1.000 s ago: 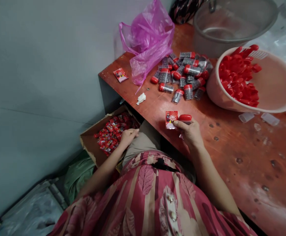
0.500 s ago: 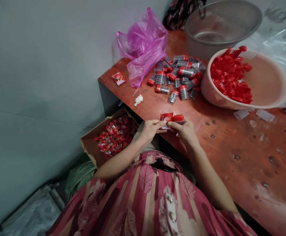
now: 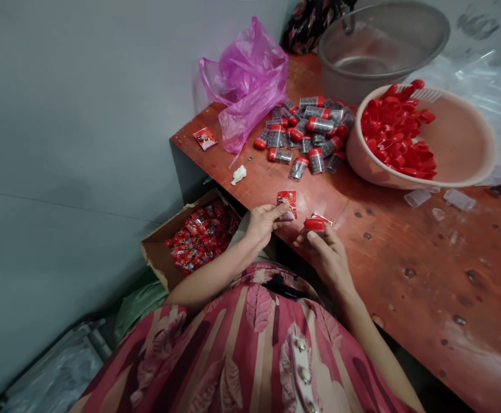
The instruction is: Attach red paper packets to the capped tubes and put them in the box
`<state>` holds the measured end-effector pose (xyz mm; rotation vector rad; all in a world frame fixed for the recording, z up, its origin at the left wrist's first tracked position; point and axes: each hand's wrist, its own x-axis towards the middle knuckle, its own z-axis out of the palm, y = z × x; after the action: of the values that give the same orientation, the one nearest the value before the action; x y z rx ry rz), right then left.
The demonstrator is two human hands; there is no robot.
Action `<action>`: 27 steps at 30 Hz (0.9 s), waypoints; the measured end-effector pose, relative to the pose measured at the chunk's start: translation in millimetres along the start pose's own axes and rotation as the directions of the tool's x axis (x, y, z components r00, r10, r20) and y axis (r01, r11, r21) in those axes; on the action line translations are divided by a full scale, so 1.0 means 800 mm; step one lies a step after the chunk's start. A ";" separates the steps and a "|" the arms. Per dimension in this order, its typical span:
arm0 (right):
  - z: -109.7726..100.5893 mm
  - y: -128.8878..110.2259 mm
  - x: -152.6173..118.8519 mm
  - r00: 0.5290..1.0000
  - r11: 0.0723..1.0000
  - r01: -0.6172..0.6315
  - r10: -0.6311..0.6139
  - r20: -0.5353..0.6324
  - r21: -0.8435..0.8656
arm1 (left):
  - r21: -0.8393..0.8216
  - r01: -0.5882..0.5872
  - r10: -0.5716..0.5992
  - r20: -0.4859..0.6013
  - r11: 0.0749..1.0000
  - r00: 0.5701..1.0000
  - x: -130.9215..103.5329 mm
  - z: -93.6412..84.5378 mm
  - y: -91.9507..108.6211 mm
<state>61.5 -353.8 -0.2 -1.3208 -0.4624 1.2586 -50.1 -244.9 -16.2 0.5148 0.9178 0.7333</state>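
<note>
My left hand pinches a small red printed packet between thumb and fingers, just over the table's front edge. A short way to its right, my right hand is closed around a small red-capped container. A second red packet or card shows behind that container, partly hidden by the fingers; I cannot tell how it is held. On the table beyond my hands lies a heap of clear red-capped bottles with dark contents.
A pink basin of red caps stands at the right, before a grey metal basin. A purple plastic bag, a white scrap and a loose red packet lie left. Below stands a cardboard box of red items.
My hands have moved apart. The left keeps the red packet, now held more upright, while the right has come lower with the red-capped container. The whole view has shifted slightly.
</note>
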 end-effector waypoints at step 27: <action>0.014 0.014 0.012 0.963 0.968 0.221 -0.235 -0.129 -0.118 | -0.037 -0.019 0.026 0.207 0.999 0.978 -0.010 0.031 -0.014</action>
<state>50.4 -343.0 -10.3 -1.3902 -0.5671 0.9532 -28.4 -260.3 -6.6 0.5607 0.7043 0.7007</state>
